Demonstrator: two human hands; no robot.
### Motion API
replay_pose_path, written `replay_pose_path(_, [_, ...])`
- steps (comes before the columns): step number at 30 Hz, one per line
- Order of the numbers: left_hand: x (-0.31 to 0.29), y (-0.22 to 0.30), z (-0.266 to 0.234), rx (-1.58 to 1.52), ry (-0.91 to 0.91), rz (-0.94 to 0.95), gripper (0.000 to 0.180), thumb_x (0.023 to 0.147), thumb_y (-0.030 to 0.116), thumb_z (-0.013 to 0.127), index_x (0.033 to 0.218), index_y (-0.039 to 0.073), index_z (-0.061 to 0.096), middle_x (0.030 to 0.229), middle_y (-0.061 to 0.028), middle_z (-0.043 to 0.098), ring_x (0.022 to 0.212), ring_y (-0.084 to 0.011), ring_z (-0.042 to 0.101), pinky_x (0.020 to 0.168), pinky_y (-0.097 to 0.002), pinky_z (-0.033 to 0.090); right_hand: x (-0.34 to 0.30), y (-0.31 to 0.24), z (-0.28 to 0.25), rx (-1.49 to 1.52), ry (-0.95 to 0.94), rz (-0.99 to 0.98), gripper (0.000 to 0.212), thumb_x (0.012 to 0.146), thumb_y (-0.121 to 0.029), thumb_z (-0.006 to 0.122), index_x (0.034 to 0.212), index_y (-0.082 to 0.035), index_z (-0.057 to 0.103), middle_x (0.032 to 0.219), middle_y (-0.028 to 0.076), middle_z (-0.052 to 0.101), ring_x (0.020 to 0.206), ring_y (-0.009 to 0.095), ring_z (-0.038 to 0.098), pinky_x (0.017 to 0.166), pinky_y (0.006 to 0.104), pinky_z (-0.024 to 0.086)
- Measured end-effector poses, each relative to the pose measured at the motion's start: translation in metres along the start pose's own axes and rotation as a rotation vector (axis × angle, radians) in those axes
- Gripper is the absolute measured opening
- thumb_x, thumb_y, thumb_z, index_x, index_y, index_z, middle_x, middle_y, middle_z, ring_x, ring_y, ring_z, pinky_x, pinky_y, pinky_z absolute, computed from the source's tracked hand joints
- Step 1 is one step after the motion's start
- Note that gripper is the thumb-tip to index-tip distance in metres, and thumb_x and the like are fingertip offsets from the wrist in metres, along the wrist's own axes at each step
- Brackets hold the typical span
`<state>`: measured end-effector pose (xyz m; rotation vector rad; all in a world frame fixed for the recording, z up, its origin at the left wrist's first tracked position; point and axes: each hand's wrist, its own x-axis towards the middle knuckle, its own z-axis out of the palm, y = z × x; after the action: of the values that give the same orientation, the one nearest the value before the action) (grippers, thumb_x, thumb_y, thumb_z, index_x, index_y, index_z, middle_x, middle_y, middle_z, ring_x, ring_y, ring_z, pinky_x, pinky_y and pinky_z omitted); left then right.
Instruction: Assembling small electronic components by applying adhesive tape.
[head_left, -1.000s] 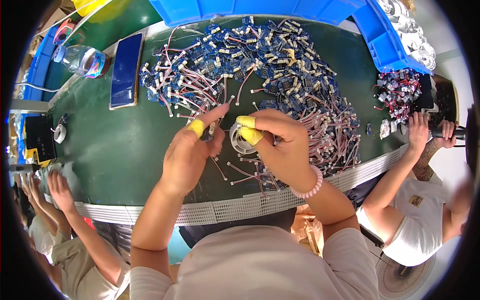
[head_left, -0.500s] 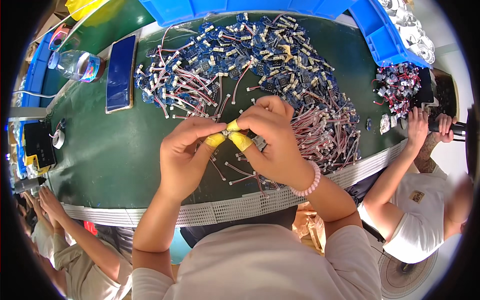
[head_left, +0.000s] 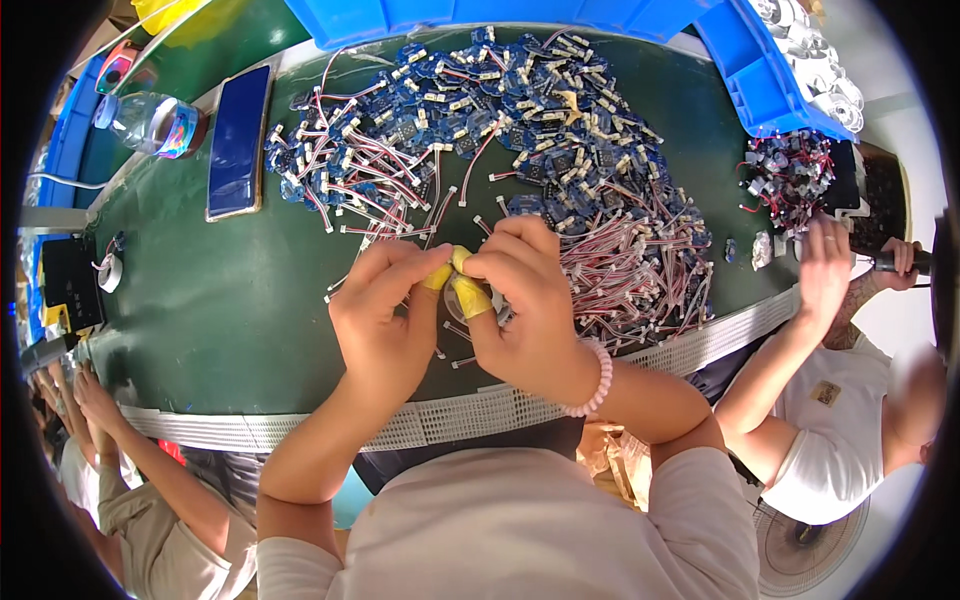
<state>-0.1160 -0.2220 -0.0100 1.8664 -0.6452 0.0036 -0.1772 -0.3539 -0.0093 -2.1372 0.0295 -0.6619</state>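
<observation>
Over the near middle of the table, my left hand (head_left: 385, 310) and my right hand (head_left: 525, 305) meet fingertip to fingertip, both closed in a pinch. Yellow tape wraps the tips of several fingers and thumbs, and a pink coiled band (head_left: 600, 378) circles my right wrist. What the fingertips grip is too small and covered to make out; a pale rounded bit shows below the right thumb. Just beyond my hands lies a big heap of small blue circuit boards (head_left: 545, 130). Red-and-white cables with white plugs (head_left: 640, 270) spread beside my right hand, and more cables (head_left: 375, 165) lie farther left.
Blue plastic bins (head_left: 480, 22) line the far edge. A dark blue flat phone-like slab (head_left: 240, 145) and a clear bottle (head_left: 155, 125) are at the left. A white perforated strip (head_left: 440, 428) edges the table. Co-workers' hands (head_left: 825, 265) work at right and left.
My hands have shifted slightly nearer to me, still pinched together, with the right wrist turned a little. The co-worker at the right has raised and moved one hand leftward.
</observation>
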Motion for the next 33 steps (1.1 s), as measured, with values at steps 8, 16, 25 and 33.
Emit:
replay_pose_path(8, [0.008,-0.013,-0.007,-0.186,-0.066,-0.115,0.023,0.078,-0.011,0.059,0.099,-0.001,0.061,0.093,-0.0085,0.057,0.078,-0.0135,0.059,0.066,-0.0222,0.051,0.064,0.049,-0.047,-0.561,-0.204,-0.251,0.01,0.068,-0.01,0.068,0.077,-0.014,0.069,0.082,-0.004,0.062,0.094,0.02,0.05,0.087,0.0396,0.029])
replay_pose_path(16, [0.008,-0.015,-0.008,-0.456,-0.08,-0.305,0.021,0.082,-0.012,0.055,0.101,-0.004,0.06,0.098,-0.0067,0.054,0.09,-0.0138,0.06,0.079,-0.0242,0.052,0.077,0.045,-0.021,-0.915,-0.551,-0.597,0.004,0.068,-0.011,0.061,0.069,-0.009,0.063,0.075,0.003,0.056,0.093,0.019,0.05,0.093,0.0435,0.032])
replay_pose_path(25, [0.01,-0.021,-0.012,-0.523,-0.115,-0.218,0.026,0.081,-0.013,0.057,0.105,-0.004,0.061,0.102,-0.0087,0.056,0.093,-0.0155,0.06,0.084,-0.0255,0.05,0.074,0.054,-0.048,0.518,-0.226,0.257,0.012,0.084,-0.002,0.056,0.096,-0.001,0.057,0.085,0.003,0.062,0.074,0.01,0.056,0.068,0.0223,0.045])
replay_pose_path(33, [0.01,-0.023,-0.008,-0.686,-0.092,-0.362,0.026,0.082,-0.013,0.057,0.107,-0.005,0.058,0.103,-0.0103,0.06,0.095,-0.0161,0.06,0.084,-0.0261,0.05,0.038,0.034,-0.014,0.21,-0.341,0.087,0.013,0.077,-0.003,0.065,0.089,-0.002,0.063,0.065,0.0,0.047,0.06,0.011,0.038,0.056,0.0246,0.032])
